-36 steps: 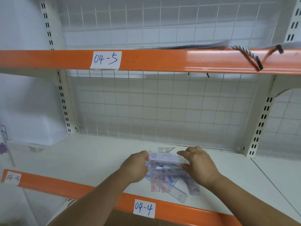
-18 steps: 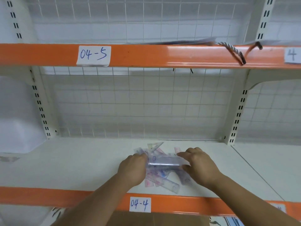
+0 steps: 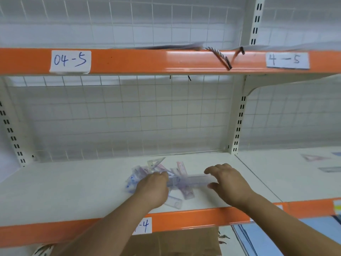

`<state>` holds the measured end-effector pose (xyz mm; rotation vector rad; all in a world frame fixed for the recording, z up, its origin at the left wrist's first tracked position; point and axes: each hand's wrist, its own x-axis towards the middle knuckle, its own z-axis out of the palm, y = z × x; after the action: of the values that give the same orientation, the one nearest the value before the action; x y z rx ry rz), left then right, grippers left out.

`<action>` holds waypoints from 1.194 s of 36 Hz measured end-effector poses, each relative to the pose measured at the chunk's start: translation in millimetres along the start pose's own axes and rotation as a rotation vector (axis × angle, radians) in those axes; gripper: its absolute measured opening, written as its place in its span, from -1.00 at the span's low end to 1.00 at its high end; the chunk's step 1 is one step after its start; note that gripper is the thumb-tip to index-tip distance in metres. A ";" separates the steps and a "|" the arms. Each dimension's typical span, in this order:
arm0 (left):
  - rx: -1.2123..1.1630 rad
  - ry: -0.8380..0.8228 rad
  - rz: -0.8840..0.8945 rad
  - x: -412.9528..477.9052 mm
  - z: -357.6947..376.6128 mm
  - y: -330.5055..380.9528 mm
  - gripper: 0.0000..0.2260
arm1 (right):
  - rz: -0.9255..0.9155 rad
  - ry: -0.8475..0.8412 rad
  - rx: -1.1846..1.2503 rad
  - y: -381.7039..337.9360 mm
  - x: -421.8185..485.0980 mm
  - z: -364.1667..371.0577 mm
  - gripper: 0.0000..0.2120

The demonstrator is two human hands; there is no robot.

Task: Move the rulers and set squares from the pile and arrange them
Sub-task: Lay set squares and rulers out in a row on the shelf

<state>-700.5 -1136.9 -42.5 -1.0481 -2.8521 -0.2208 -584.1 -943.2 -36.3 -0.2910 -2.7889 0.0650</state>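
A pile of clear plastic rulers and set squares (image 3: 147, 171) with pink and blue print lies on the white shelf (image 3: 73, 185) marked 04-4. A clear set square (image 3: 155, 162) pokes out at the pile's back. Both hands hold one clear ruler (image 3: 191, 181) flat over the pile. My left hand (image 3: 153, 189) grips its left end, and my right hand (image 3: 227, 182) pinches its right end between thumb and fingers. Part of the pile is hidden under my left hand.
On the neighbouring shelf bay to the right lie a set square (image 3: 313, 157) and a ruler (image 3: 330, 169). A wire grid forms the back wall. The orange upper shelf edge (image 3: 166, 60) carries a rope loop (image 3: 219, 56). A cardboard box (image 3: 175, 241) sits below.
The view has swung to the right, bringing the right bay into sight. Both hands have kept hold of the ruler, which has shifted a little to the right over the pile.
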 end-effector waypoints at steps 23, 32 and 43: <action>-0.006 -0.018 -0.056 4.1 15.7 196.0 -0.76 | -0.010 -0.058 -0.017 174.1 -72.0 -52.7 -0.59; -0.068 -0.036 -0.049 5.3 33.4 295.3 -0.74 | 0.024 -0.087 0.009 265.5 -117.4 -71.4 -0.60; -0.062 -0.071 0.030 45.5 42.9 384.5 -0.75 | 0.116 -0.103 0.005 357.1 -138.7 -82.7 -0.60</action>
<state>-487.0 -811.1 -39.0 -1.1314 -2.9076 -0.2764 -359.7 -622.0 -31.5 -0.4613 -2.8711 0.1172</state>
